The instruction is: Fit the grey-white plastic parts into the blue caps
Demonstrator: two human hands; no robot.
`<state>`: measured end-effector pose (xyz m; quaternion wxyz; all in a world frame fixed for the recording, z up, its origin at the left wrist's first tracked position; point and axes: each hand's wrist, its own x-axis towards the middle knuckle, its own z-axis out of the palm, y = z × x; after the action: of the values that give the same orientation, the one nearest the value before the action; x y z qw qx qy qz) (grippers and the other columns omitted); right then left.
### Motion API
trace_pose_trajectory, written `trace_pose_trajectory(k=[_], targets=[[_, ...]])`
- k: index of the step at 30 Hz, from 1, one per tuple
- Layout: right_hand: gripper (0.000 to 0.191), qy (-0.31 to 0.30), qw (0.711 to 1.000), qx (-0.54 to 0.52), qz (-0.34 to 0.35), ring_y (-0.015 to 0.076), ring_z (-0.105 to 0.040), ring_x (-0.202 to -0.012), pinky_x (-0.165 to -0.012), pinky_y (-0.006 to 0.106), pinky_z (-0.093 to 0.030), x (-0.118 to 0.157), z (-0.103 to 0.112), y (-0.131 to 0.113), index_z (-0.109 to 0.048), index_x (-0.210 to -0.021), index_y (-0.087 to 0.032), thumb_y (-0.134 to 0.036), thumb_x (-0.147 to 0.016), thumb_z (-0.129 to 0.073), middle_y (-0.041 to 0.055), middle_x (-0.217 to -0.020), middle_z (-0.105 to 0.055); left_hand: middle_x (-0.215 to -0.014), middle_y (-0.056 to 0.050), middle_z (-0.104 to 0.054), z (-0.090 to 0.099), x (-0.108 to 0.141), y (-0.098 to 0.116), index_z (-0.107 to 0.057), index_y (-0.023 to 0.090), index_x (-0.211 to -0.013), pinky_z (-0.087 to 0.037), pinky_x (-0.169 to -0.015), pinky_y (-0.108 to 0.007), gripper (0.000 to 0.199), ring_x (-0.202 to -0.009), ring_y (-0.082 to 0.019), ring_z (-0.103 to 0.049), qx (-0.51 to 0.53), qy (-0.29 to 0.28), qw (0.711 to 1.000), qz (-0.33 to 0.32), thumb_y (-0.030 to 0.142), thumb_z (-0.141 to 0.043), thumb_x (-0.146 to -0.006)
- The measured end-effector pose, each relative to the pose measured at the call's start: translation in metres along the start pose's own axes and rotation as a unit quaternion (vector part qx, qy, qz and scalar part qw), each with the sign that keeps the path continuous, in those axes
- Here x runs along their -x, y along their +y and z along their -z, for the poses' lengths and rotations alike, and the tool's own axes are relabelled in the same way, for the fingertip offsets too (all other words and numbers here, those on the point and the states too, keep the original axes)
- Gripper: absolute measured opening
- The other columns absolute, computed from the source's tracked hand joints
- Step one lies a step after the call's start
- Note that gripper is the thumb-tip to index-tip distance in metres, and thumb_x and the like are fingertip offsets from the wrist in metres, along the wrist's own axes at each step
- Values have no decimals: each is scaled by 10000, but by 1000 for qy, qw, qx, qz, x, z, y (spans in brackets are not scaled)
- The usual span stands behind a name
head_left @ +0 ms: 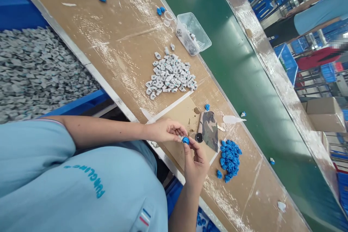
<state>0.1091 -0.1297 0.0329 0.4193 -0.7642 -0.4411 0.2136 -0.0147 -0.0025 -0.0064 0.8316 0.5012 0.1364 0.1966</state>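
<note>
My left hand (163, 130) pinches a small grey-white plastic piece, which its fingers mostly hide. Against it, the fingertips of my right hand (195, 161) grip a small blue plastic piece (185, 140). The two pieces touch, but I cannot tell whether they are joined. Both hands are over a brown board (176, 154) at the table's near edge. Beyond the left hand lies a heap of grey-white pieces (174, 74). A heap of blue pieces (230, 159) rests to the right of my right hand. Close to the fingertips are a small round black-topped item (199, 137) and a camouflage-patterned flat item (210, 130).
A clear plastic tub (194, 32) with small parts stands at the table's far edge. Past that edge runs a green conveyor belt (244, 65) carrying a few small pieces. A blue crate (78, 103) full of grey-white pieces is at my left. People stand across the belt.
</note>
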Motion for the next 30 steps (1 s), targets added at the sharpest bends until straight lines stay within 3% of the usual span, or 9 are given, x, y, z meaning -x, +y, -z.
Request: trace_pose_trajectory(k=[6, 9, 16, 24, 30], targets=[[156, -15, 996, 18, 85, 181, -666, -844, -777, 343, -546, -4, 11, -2, -714, -923, -211, -244, -779, -664, 64, -891, -720, -889, -57, -674, 1, 2, 2, -643, 122, -966, -481, -784, -231, 244, -829, -119, -606, -35, -9, 999, -4, 125, -676, -724], [169, -60, 991, 39, 117, 168, -676, -810, -751, 319, -553, -7, 18, -4, -727, -928, -248, -213, -773, -670, 47, -870, -727, -883, -61, -675, 1, 3, 4, -648, 122, -986, -480, -757, -210, 245, -830, -119, -609, -86, -26, 996, 0, 110, -651, -741], [156, -100, 994, -11, 52, 169, -681, -743, -686, 303, -559, -11, 20, 4, -745, -889, -275, -256, -739, -704, 38, -817, -733, -820, -35, -659, 1, 2, 0, -624, 125, -988, -485, -701, -215, 307, -728, -108, -619, -33, -45, 997, 53, 210, -723, -710], [173, 16, 997, -71, -11, 167, -664, -706, -659, 312, -561, 7, -1, 8, -747, -869, -235, -274, -703, -722, 38, -771, -734, -751, -1, -655, 0, -1, 0, -616, 134, -905, -474, -713, -211, 373, -718, -95, -618, 55, -24, 994, 87, 249, -814, -610], [173, 29, 996, -83, -14, 160, -667, -719, -679, 305, -563, 13, -6, 10, -744, -880, -236, -270, -712, -719, 35, -795, -737, -698, 5, -652, 2, -2, 7, -624, 122, -910, -459, -639, -203, 399, -612, -74, -587, 69, -32, 984, 158, 243, -826, -587]])
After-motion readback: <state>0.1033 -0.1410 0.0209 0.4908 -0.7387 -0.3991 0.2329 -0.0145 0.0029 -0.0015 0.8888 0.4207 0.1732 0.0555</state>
